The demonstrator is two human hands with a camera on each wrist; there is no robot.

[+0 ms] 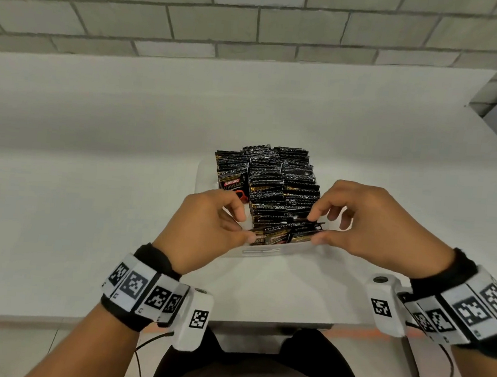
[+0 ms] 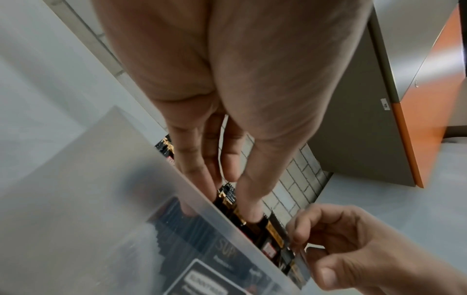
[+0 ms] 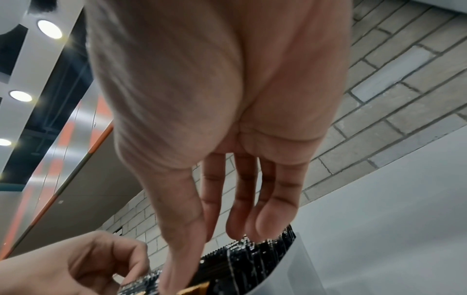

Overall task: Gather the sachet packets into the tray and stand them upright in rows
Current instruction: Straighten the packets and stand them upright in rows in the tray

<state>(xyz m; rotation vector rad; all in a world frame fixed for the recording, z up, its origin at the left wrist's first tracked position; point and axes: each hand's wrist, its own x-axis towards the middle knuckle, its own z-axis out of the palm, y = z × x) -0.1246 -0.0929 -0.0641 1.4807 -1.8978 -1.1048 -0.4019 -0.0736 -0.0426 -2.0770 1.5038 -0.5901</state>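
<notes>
A translucent white tray stands on the white table, filled with black sachet packets on edge in tight rows. At its near end a small bunch of sachets leans crosswise. My left hand pinches the bunch's left end between thumb and fingers. My right hand pinches the right end. The left wrist view shows my left hand reaching over the tray wall onto the sachets. In the right wrist view my right hand has its thumb down among the sachets.
The table runs wide to the left and behind the tray, up to a grey brick wall. Its right edge slants away at the far right. My lap and thin cables lie below the table's near edge.
</notes>
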